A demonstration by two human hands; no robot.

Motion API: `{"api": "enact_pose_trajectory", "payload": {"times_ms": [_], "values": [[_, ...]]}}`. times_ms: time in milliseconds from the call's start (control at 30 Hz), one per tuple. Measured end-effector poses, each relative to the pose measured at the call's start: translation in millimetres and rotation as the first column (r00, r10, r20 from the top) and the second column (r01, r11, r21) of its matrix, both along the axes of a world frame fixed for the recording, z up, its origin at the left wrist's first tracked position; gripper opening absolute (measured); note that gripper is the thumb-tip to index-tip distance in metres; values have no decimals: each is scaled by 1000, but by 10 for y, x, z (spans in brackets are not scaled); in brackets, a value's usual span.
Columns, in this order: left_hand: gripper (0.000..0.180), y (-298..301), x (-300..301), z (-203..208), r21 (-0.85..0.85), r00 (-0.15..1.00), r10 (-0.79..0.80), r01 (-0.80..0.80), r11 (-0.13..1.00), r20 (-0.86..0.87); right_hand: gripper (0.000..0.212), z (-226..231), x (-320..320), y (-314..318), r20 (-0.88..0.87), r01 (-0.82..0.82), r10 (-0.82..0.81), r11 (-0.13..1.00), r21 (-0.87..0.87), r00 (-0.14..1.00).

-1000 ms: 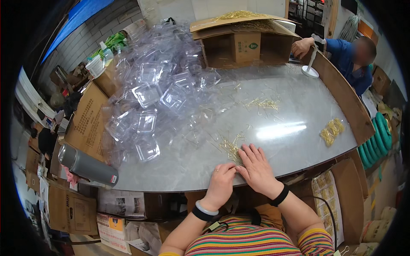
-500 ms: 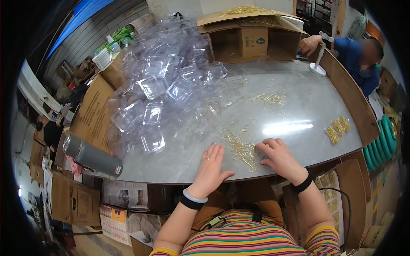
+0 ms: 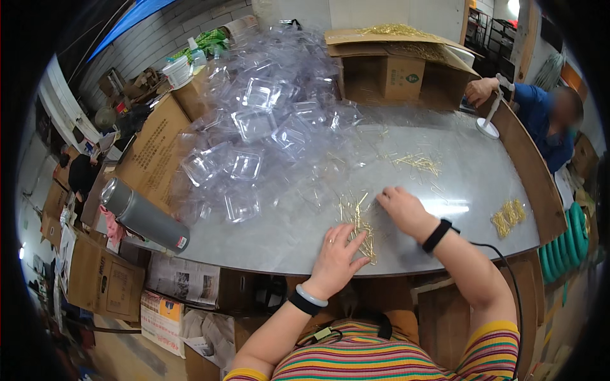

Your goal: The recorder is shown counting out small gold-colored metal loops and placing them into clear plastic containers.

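A loose pile of gold-coloured metal hooks [image 3: 359, 219] lies on the grey tabletop near its front edge. My left hand [image 3: 335, 259], fingers stretched out and thumb apart, rests against the left side of the pile and partly over it. On the other side is my right hand [image 3: 406, 213], its fingers slightly bent and their tips down by the pile's upper right. No hook shows in either hand. Farther back lies a scattered group of the same hooks [image 3: 416, 162], and a tidier bunch [image 3: 508, 218] sits at the right.
Clear plastic clamshell boxes [image 3: 254, 124] are heaped across the left of the table [image 3: 286, 244]. A grey flask [image 3: 145, 216] lies at the front left. Cardboard boxes [image 3: 400, 76] and a white stand [image 3: 488, 127] are at the back. A person in blue [image 3: 540, 120] reaches in at far right.
My left hand has moved right, onto the hook pile's edge. My right hand has moved farther from the front edge, up along the pile. The whole view has shifted slightly.
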State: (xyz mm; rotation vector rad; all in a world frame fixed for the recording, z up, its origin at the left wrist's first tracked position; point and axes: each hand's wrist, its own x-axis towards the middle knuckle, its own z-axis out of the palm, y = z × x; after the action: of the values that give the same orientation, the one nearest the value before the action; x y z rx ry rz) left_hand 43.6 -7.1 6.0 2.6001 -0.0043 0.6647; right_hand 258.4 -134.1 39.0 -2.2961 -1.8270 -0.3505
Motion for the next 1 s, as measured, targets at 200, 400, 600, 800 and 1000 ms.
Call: {"api": "enact_pose_trajectory", "payload": {"times_ms": [200,400,600,800,1000], "values": [[63,-57,-43,11,-55,993,118,-117,992,12,22,227,-556,36,-65,-105,93,971,-215,994],[46,-58,-22,66,-17,998,68,-68,998,10,30,334,-252,545,84,-526,527,850,-29,846],[39,-61,-42,46,-61,997,73,-73,995,3,34,248,-180,274,37,-331,340,931,-154,940],[58,-46,-39,30,-58,996,91,-92,994,-17,25,159,-299,-44,-218,-162,142,984,-73,965],[82,-62,-15,23,-36,994,105,-105,994,-12,25,115,45,91,-255,-68,60,997,-23,965]]}}
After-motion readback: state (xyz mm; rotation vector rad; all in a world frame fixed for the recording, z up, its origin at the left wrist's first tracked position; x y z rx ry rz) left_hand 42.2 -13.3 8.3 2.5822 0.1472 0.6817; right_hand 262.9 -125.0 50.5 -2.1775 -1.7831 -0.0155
